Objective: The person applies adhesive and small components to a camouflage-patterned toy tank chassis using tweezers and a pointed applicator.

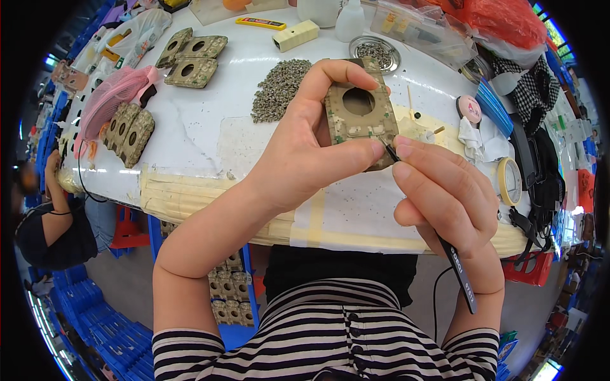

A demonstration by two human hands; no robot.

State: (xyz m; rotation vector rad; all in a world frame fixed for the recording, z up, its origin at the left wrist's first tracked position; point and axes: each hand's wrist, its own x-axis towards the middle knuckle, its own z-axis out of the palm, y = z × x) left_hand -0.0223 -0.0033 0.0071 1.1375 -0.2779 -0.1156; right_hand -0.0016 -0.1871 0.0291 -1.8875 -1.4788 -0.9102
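Observation:
My left hand (295, 149) grips a camouflage-patterned toy tank hull (372, 124) above the table, thumb along its near edge and fingers curled over the far side. A large round hole is in its top face. Black tweezers (459, 273) are pinched in the fingers of my right hand (448, 190), their tip touching or very near the hull's near right corner beside my left thumb. Whether anything sits between the tips is too small to tell. Beyond my left hand, a heap of small metal parts (279, 89) lies on the white table (197, 120).
More camouflage hulls (127, 133) lie at the left beside pink mesh cloth (114, 98). At the back are a metal dish (395, 60) of small parts, a yellow-handled cutter (260, 23) and a white bottle (349, 22). A tape roll (509, 181) lies right. Another person (57, 222) sits far left.

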